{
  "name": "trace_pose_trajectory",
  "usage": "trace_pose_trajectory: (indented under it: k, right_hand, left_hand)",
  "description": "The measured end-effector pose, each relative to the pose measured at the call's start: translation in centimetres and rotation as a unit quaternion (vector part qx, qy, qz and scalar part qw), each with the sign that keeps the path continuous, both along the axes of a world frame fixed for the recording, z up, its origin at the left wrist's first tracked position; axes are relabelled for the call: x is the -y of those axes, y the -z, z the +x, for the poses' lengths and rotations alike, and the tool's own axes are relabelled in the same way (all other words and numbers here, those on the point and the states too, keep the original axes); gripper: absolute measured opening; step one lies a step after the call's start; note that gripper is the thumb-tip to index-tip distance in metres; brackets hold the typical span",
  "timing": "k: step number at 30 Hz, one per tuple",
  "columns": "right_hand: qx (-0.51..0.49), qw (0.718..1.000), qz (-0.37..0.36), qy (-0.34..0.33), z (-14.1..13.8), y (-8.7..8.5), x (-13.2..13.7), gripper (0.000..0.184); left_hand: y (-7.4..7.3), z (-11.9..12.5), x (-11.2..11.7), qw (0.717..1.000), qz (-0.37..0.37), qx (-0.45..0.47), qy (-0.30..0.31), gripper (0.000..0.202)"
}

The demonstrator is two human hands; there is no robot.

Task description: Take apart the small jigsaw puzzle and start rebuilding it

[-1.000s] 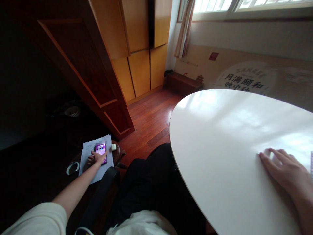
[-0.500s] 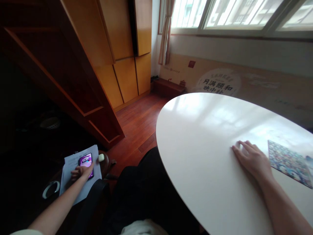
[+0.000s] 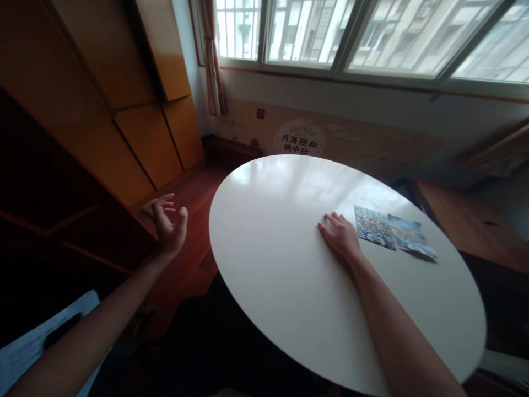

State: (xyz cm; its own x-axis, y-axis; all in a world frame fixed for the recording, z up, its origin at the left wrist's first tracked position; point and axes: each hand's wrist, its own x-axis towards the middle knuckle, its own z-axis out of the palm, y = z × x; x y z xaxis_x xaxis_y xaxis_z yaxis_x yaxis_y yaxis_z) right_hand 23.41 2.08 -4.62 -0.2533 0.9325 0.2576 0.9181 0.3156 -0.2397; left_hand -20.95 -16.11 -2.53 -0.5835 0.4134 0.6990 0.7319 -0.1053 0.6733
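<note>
My left hand hangs in the air to the left of the round white table, palm up, fingers spread and curled, holding nothing. My right hand lies flat on the tabletop, palm down, fingers stretched out, possibly over a small pale object that I cannot make out. Just right of it lie two picture cards: a patterned card and a bluish card. At the lower left, a dark phone rests on white papers, partly hidden by my left forearm.
Wooden cabinets stand along the left wall, with red wood floor between them and the table. A window runs across the back. A brown bench or low desk stands to the right of the table.
My left hand has lifted off the phone on the papers and risen toward the table, now open. The view has swung right, bringing the two cards and window into sight. My right hand stays flat.
</note>
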Motion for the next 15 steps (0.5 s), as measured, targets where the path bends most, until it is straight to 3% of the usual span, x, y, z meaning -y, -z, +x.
trace_pose_trajectory:
  k: [2,4,6,8,11,15]
  right_hand:
    - [-0.018,1.0,-0.005,0.001,-0.1,-0.2,0.3,0.051]
    - [-0.035,0.999,-0.005,-0.001,-0.1,-0.3,0.5,0.05]
    - [-0.055,0.998,0.005,-0.006,-0.1,-0.2,0.5,0.046]
    - [-0.086,0.996,0.02,-0.015,0.1,-0.2,0.5,0.04]
    - [-0.146,0.988,0.051,-0.025,0.8,-0.8,0.5,0.038]
    - [-0.139,0.975,0.135,0.106,3.7,-2.5,0.4,0.038]
  left_hand:
    - [-1.8,6.1,-3.7,0.992,0.029,-0.047,0.111,0.028]
    - [-2.8,11.6,-6.7,0.963,0.018,-0.079,0.256,0.013]
    - [-3.0,15.9,-9.3,0.916,-0.029,-0.095,0.388,0.013]
    - [-2.5,18.9,-11.8,0.871,-0.1,-0.113,0.468,0.016]
    - [-1.1,21.5,-15.3,0.835,-0.166,-0.142,0.505,0.019]
    - [0.6,22.4,-18.3,0.843,-0.175,-0.131,0.491,0.023]
